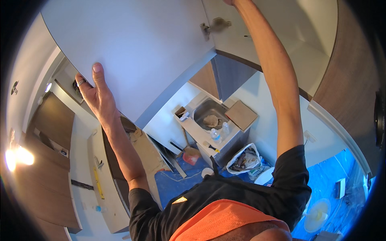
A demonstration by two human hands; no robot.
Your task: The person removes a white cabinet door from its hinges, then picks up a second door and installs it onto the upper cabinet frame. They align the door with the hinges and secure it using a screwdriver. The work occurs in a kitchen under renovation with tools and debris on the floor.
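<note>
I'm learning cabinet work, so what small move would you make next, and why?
Probably steady the white cabinet door with the left hand and bring the right hand toward the hinge: the left grip is on the door's edge, and the hinge shows nearby, while the right fingers are out of frame.

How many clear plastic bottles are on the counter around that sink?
2. One bottle is below the sink in the picture; the other bottle is just to its right and slightly higher. I see none hidden, though clutter could conceal more.
</note>
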